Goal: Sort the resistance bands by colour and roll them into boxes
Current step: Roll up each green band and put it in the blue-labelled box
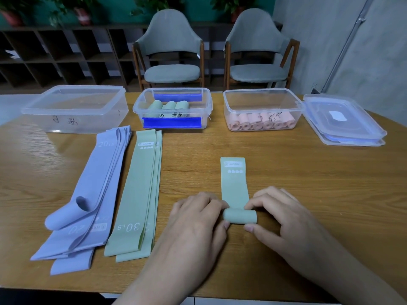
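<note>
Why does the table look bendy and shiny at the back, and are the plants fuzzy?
In the head view, the wide-angle lens bows the wooden table; pale glare lies on it beside the empty clear plastic box; the potted plants along the top are soft and dim, while the half-rolled green band stays sharp.

Left hand [199,219]: palm down, fingers curled, thumb and fingertips pinching the left end of the rolled green band [240,216].
Right hand [277,213]: palm down, fingers curled, thumb below and forefinger above the roll's right end.
Forearms: both bare, reaching in from the lower edge, converging toward the roll.
</note>
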The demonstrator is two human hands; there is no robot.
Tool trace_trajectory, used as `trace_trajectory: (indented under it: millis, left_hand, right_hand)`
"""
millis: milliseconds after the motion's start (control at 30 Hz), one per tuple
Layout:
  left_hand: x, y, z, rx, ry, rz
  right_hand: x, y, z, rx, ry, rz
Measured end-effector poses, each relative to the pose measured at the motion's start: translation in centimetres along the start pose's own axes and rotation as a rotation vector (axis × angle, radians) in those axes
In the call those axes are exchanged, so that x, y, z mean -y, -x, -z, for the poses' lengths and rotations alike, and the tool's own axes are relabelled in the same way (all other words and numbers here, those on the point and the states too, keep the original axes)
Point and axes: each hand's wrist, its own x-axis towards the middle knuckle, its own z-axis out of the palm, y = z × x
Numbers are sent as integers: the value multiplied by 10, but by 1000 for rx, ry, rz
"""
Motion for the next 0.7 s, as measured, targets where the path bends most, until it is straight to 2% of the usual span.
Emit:
trace_trajectory:
  millis: [700]
  left_hand:
    - [1, 0, 1, 7, 12, -1]
  right_hand:
    - [0, 0, 0, -12, 1, 13]
